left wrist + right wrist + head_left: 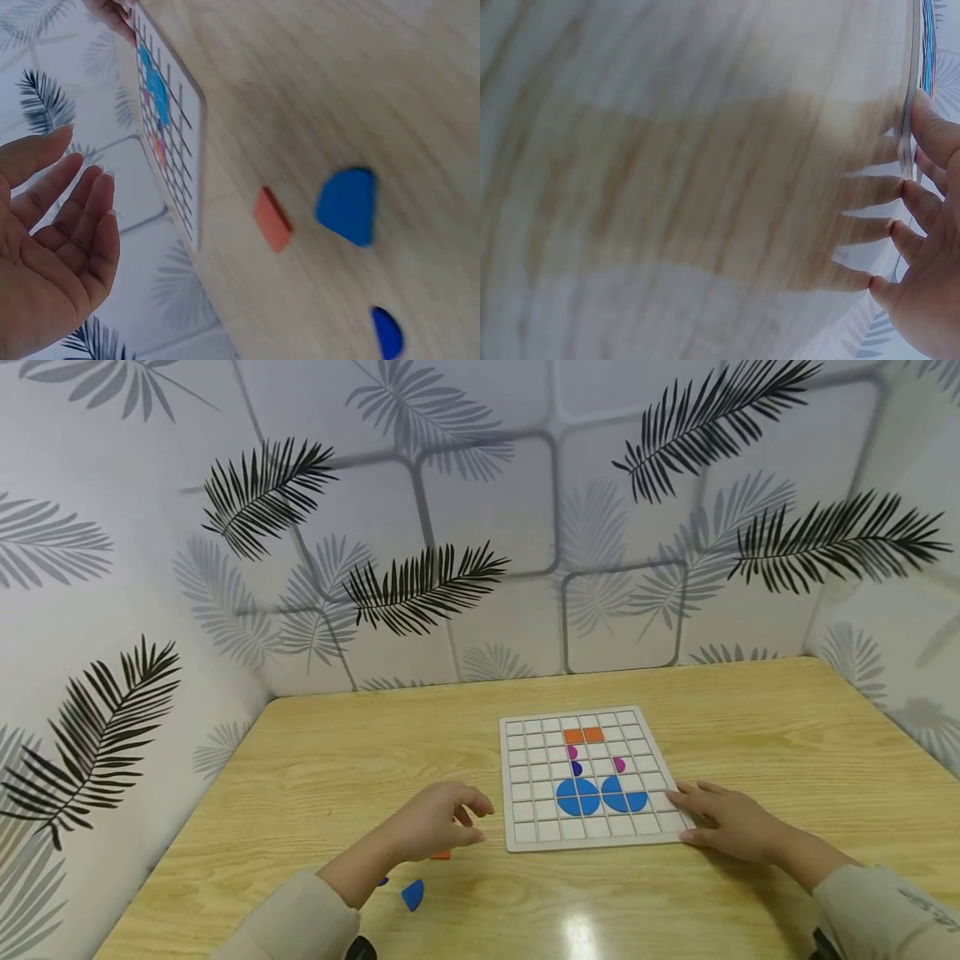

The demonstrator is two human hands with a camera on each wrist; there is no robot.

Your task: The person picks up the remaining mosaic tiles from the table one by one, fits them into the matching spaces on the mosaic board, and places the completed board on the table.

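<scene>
At the white grid board (530, 792), right hand (729, 822) touches its right edge, fingers spread; left hand (437, 817) hovers near an orange tile (271, 220), thumb and fingers apart.

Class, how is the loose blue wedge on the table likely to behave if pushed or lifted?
Lying flat, the blue wedge would probably slide rather than roll. Its clean, straight sides suggest a stiff piece. Small beside the board, it is probably light.
</scene>
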